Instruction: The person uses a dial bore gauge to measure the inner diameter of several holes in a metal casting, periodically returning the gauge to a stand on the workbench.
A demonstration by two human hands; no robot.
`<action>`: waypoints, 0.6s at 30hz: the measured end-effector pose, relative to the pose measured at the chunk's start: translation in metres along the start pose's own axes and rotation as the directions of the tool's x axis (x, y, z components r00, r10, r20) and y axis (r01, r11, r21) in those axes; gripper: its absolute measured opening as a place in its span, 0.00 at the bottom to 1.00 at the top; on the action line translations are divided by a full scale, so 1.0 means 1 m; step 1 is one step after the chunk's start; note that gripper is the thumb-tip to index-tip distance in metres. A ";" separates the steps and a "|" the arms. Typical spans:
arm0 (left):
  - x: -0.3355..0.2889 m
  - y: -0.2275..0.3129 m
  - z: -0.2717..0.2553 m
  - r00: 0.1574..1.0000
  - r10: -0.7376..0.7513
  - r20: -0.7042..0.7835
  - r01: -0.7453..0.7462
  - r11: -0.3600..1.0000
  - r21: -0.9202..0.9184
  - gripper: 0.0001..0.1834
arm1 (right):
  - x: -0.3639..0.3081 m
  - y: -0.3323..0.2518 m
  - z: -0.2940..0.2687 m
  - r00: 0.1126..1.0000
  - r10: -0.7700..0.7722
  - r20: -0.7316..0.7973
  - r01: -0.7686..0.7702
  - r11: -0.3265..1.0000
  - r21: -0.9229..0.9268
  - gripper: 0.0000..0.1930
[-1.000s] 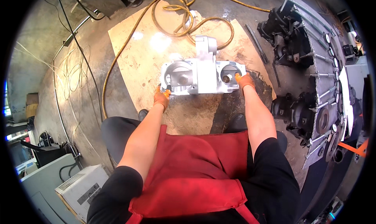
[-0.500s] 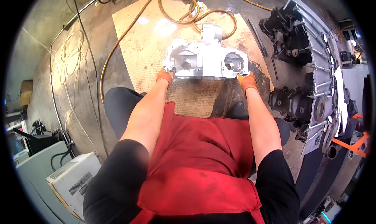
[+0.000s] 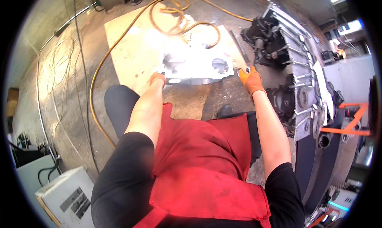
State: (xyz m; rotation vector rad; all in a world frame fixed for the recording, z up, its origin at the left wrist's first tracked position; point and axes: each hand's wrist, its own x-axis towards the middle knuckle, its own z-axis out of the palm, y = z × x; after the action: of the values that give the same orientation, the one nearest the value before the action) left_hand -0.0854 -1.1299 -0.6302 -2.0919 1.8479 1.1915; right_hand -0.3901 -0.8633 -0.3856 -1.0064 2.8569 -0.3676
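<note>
A bright silver metal housing with round bores (image 3: 195, 68) lies on the cardboard sheet (image 3: 127, 48) in front of me, its surface washed out by glare. My left hand (image 3: 158, 79), in an orange glove, is closed on the housing's near left corner. Just off its right end is my right hand (image 3: 251, 80), also gloved in orange. That hand's fingers are slightly bent and spread, with nothing seen between them. Dark fingertips show on the right glove.
A yellow-brown hose (image 3: 104, 64) coils across the cardboard and floor. To the right stands a large ribbed metal casting (image 3: 292, 68) with dark parts; a dark bar (image 3: 238, 46) lies beside it. Thin cables (image 3: 81, 68) run along the left floor. A white box (image 3: 67, 198) sits at lower left.
My right hand has come off the housing's right end and sits to the right of it. The housing has tipped back from its more upright pose. The view has shifted right.
</note>
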 end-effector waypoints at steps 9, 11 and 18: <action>0.024 -0.033 0.017 0.984 0.161 0.074 -0.177 0.886 0.428 0.20 | -0.006 0.020 -0.118 0.993 0.003 -0.118 0.014 0.990 0.141 0.32; 0.034 -0.043 0.018 0.861 0.389 0.329 -0.473 0.372 0.799 0.20 | -0.004 0.036 -0.139 0.989 0.031 -0.146 -0.004 0.983 0.184 0.31; 0.014 -0.048 0.003 0.884 0.260 0.388 -0.449 0.244 0.859 0.17 | 0.062 0.109 -0.172 0.952 0.138 -0.273 -0.042 0.944 0.328 0.26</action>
State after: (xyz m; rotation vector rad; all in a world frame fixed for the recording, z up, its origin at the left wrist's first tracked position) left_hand -0.0454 -1.1270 -0.6597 -0.8603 2.1589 0.0731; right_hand -0.5327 -0.7862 -0.2479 -0.8131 2.9387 -1.0116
